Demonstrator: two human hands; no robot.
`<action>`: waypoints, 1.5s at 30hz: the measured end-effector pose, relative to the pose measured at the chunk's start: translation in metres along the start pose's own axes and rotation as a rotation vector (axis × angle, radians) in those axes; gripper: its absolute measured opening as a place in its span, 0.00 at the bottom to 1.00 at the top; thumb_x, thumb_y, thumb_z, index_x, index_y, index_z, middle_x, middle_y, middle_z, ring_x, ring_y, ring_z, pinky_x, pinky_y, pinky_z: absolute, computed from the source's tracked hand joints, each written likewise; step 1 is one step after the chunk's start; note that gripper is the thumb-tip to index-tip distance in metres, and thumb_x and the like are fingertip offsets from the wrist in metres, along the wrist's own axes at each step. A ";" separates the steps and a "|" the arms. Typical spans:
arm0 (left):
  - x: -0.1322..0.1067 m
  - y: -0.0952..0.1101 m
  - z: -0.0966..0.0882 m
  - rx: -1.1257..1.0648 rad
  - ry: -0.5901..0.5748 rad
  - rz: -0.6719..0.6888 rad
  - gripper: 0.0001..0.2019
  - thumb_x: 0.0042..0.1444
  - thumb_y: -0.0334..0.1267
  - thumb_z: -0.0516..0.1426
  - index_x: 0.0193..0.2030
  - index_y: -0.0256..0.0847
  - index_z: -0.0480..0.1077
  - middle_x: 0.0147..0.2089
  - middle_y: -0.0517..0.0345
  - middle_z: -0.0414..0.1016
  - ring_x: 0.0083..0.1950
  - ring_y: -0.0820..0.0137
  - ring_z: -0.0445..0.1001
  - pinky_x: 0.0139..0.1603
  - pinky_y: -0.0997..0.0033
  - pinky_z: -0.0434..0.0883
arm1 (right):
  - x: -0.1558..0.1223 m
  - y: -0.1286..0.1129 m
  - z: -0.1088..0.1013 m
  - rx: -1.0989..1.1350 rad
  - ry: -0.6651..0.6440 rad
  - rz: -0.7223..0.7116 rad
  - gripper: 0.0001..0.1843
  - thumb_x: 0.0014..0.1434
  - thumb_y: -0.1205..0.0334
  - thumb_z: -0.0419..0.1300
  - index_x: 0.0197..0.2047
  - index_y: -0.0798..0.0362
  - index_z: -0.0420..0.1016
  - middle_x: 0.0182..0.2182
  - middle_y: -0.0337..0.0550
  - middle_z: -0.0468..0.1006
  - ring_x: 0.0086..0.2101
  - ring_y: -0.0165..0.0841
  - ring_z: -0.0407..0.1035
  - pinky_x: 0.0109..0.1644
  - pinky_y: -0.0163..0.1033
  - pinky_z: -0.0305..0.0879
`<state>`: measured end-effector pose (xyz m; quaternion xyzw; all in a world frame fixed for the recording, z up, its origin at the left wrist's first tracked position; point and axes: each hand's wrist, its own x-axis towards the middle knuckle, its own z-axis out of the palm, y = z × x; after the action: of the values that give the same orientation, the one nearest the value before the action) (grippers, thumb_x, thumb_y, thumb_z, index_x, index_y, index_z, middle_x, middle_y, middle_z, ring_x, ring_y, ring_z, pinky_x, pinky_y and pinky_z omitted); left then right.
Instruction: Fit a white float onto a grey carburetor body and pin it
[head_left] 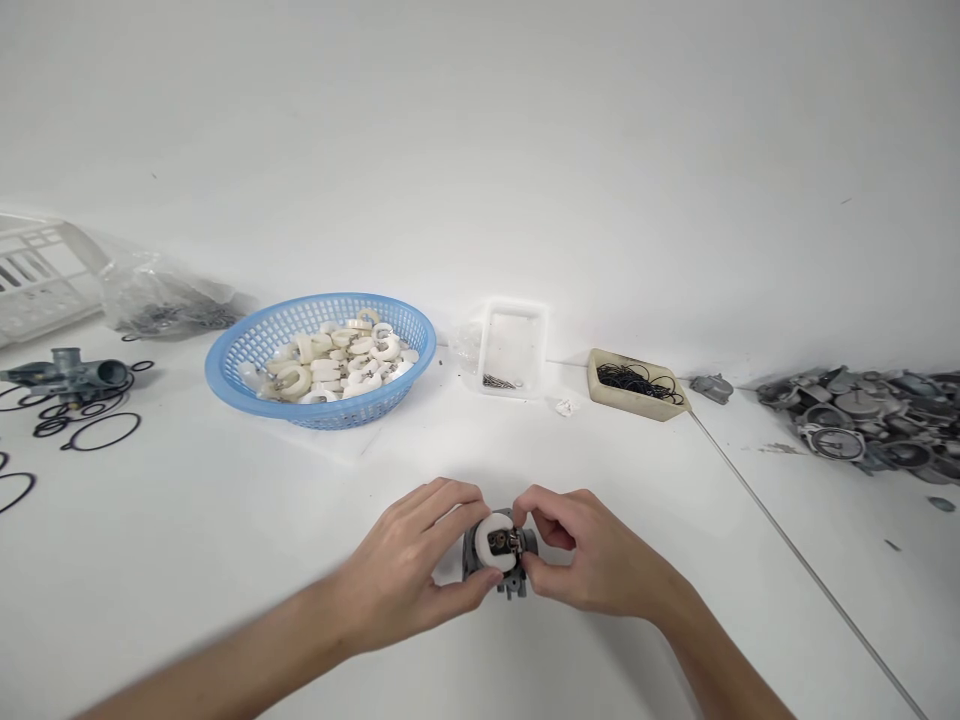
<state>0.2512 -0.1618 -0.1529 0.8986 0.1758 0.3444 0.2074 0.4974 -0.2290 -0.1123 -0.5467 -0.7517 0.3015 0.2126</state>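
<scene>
Low in the middle of the white table, both my hands close round a small grey metal carburetor body (508, 582) with a white ring-shaped plastic float (489, 532) seated on top. My left hand (409, 570) grips it from the left, thumb under the float and fingers curled over. My right hand (592, 560) pinches the right side, fingertips at the metal hinge in the float's middle. The part rests just above the table surface.
A blue basket (247, 352) of several white floats stands behind on the left. A clear tray (512, 345) with small pins and a beige tray (600, 390) of black O-rings lie behind. Grey metal castings (862, 420) pile at right; a carburetor (75, 375) and black rings (101, 432) lie at left.
</scene>
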 end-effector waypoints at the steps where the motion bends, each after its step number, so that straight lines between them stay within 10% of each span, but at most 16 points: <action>1: 0.000 0.000 0.000 0.001 -0.003 -0.003 0.16 0.67 0.38 0.62 0.59 0.43 0.68 0.54 0.50 0.74 0.49 0.59 0.74 0.48 0.59 0.74 | -0.001 0.000 0.000 0.006 -0.001 -0.004 0.11 0.57 0.66 0.61 0.43 0.44 0.69 0.24 0.27 0.51 0.25 0.28 0.49 0.30 0.35 0.48; 17: 0.000 0.002 -0.003 0.076 -0.048 -0.113 0.34 0.42 0.42 0.66 0.59 0.46 0.67 0.57 0.51 0.72 0.52 0.53 0.75 0.49 0.53 0.76 | 0.004 -0.006 0.010 0.029 0.045 -0.174 0.40 0.49 0.71 0.69 0.64 0.42 0.67 0.58 0.41 0.68 0.56 0.40 0.67 0.59 0.43 0.68; 28: 0.004 -0.006 -0.005 -0.102 -0.093 -0.177 0.18 0.60 0.50 0.59 0.51 0.43 0.69 0.54 0.49 0.73 0.52 0.55 0.73 0.52 0.55 0.75 | 0.006 -0.006 0.022 -0.020 0.004 -0.205 0.43 0.51 0.68 0.70 0.68 0.42 0.63 0.55 0.42 0.71 0.46 0.39 0.71 0.50 0.43 0.72; 34: 0.005 -0.015 -0.012 -0.333 -0.133 -0.288 0.24 0.73 0.63 0.47 0.57 0.47 0.69 0.54 0.53 0.73 0.53 0.59 0.73 0.54 0.60 0.73 | 0.006 -0.010 0.022 -0.029 0.023 -0.190 0.38 0.51 0.70 0.67 0.64 0.42 0.66 0.55 0.41 0.71 0.49 0.39 0.71 0.51 0.42 0.71; 45: 0.008 -0.019 -0.017 -0.267 -0.112 -0.309 0.24 0.75 0.59 0.44 0.54 0.44 0.70 0.52 0.51 0.75 0.51 0.59 0.74 0.53 0.59 0.73 | -0.001 -0.003 -0.006 0.052 0.152 -0.010 0.36 0.52 0.66 0.68 0.64 0.43 0.71 0.56 0.43 0.76 0.50 0.41 0.74 0.55 0.44 0.73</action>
<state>0.2416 -0.1378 -0.1464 0.8432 0.2526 0.2784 0.3844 0.4992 -0.2292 -0.1060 -0.5585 -0.7280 0.2776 0.2846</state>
